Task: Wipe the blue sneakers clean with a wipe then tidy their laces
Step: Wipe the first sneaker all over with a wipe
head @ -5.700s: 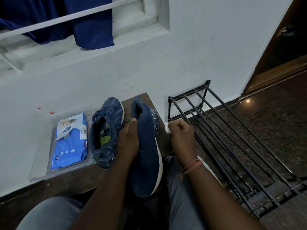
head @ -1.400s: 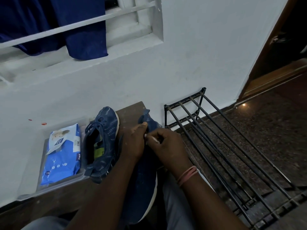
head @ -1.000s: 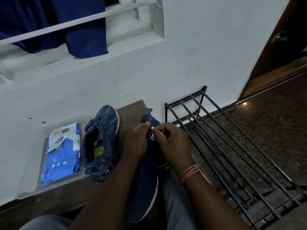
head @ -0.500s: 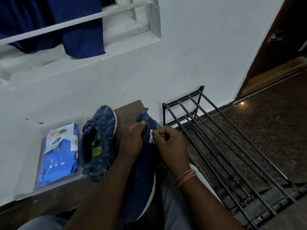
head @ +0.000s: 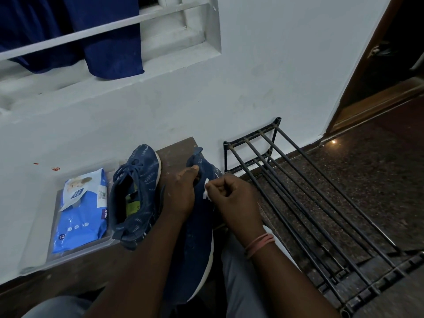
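One blue sneaker [head: 135, 193] stands upright on the brown bench [head: 75, 275], its laces loose over the tongue. The other blue sneaker [head: 197, 244] lies tilted on its side across my lap, heel end pointing away from me, white sole edge to the right. My left hand [head: 181, 193] grips its heel collar, thumb on top. My right hand [head: 231, 198] pinches a small crumpled white wipe [head: 205, 191] against the sneaker's upper near the heel.
A blue pack of wet wipes [head: 82, 212] lies in a clear plastic tray [head: 68, 257] at the bench's left. A black metal shoe rack [head: 305, 210] stands on the dark stone floor to the right. White wall behind, doorway far right.
My right hand with the wipe has come from beside the sneaker onto its heel area and shifts in small strokes there. My left hand keeps its grip on the heel.
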